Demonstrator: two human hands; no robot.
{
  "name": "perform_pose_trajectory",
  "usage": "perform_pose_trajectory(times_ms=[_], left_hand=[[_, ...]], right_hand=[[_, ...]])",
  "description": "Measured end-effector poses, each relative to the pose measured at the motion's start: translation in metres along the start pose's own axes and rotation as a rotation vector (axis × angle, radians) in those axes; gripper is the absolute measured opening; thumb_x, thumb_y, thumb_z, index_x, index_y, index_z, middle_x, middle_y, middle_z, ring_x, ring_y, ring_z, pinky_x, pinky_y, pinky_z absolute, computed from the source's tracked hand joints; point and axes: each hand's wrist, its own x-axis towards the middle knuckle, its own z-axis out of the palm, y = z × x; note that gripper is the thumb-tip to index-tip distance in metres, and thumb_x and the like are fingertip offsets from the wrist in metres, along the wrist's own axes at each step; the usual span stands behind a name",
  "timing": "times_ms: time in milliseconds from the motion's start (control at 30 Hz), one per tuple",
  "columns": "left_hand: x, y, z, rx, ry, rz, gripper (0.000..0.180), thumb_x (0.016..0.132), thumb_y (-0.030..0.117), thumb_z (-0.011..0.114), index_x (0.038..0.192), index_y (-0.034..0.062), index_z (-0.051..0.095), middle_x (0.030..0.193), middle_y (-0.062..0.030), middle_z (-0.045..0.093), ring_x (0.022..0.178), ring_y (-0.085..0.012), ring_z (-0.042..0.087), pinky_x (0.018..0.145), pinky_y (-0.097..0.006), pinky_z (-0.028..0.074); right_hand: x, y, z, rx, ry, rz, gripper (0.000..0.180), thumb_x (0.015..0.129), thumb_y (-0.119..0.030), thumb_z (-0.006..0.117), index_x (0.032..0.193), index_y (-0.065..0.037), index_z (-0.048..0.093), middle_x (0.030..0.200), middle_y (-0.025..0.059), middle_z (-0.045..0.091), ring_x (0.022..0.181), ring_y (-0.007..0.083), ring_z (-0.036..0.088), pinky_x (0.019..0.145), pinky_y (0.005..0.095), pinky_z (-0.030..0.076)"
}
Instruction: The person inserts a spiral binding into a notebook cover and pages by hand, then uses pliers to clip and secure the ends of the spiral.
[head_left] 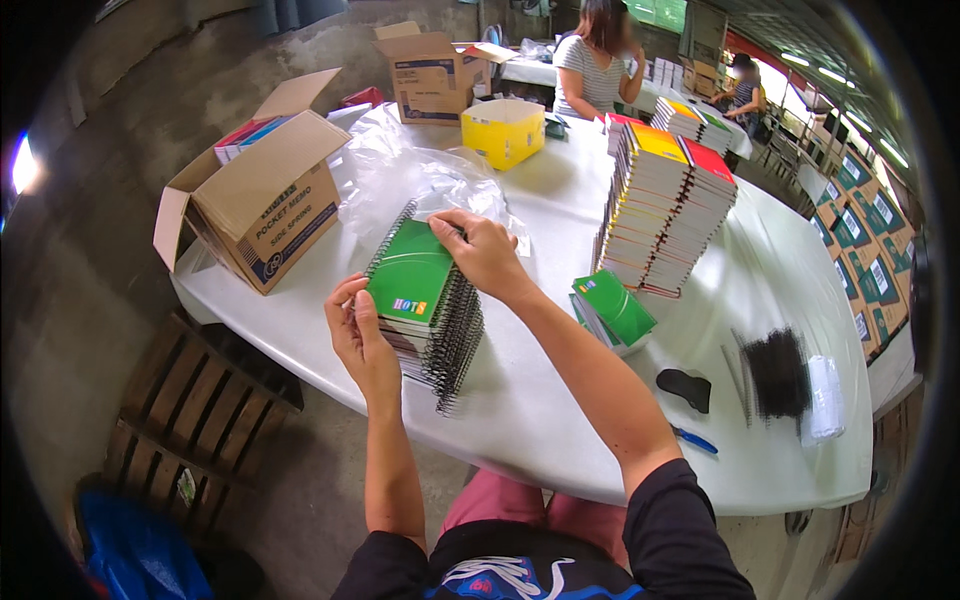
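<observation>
A stack of green-covered spiral notebooks [408,268] stands on the table in front of me, with black wire coils jutting from its sides. My left hand [362,335] cups the stack's near left corner, its thumb against the near edge and its fingers along the left side. At the far right corner, my right hand [482,252] has its fingers curled over the top cover and edge. What lies beneath those fingertips is hidden. To the right of my right forearm sits a smaller pile of green pocket notebooks [614,308].
Tall stacks of notebooks [645,215] rise at the right on the white table [530,400]. Beyond are a black pad [684,389], blue-handled tool [694,440] and black wire coils [777,374]. Cardboard box [265,205], clear plastic [400,175] and yellow box [502,134] lie farther off.
</observation>
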Motion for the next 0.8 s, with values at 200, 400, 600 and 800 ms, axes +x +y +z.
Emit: perform_pose_trajectory(times_ms=[200,400,600,800], left_hand=[[-0.013,0.031,-0.003,0.202,0.176,0.182,0.024,0.098,0.019,0.042,0.113,0.0015,0.049,0.115,-0.0099,0.05,0.107,-0.0173,0.047,0.091,-0.03,0.04],[-0.045,0.05,-0.006,0.032,0.123,0.726,0.022,0.092,0.021,0.048,0.103,0.0017,0.048,0.108,-0.0146,0.046,0.104,-0.0255,0.048,0.085,-0.038,0.043],[-0.122,0.047,0.07,0.078,-0.714,0.677,0.041,0.074,0.019,0.071,0.107,0.005,0.051,0.1,-0.0143,0.052,0.094,-0.0319,0.055,0.08,-0.043,0.046],[-0.2,-0.003,0.106,0.559,-1.026,0.55,0.06,0.079,0.049,0.062,0.128,0.0165,0.052,0.111,-0.0033,0.054,0.118,-0.0197,0.046,0.105,-0.061,0.0]], right_hand=[[-0.032,0.113,-0.067,-0.341,0.268,-0.032,0.034,0.084,-0.036,0.061,0.111,-0.016,0.063,0.113,0.0081,0.062,0.107,0.0258,0.056,0.087,0.0461,0.034],[-0.128,0.126,-0.176,-0.581,0.092,0.787,0.05,0.077,-0.042,0.07,0.109,-0.006,0.06,0.098,0.0126,0.066,0.094,0.0311,0.062,0.079,0.0449,0.048],[-0.168,0.073,-0.187,-0.482,0.276,0.413,0.043,0.075,-0.037,0.072,0.1,-0.004,0.061,0.088,0.015,0.066,0.084,0.0339,0.064,0.073,0.0404,0.05],[-0.278,0.071,-0.139,-0.607,-0.019,0.312,0.047,0.07,-0.019,0.075,0.111,-0.003,0.057,0.109,0.012,0.062,0.101,0.0335,0.058,0.084,0.0405,0.049]])
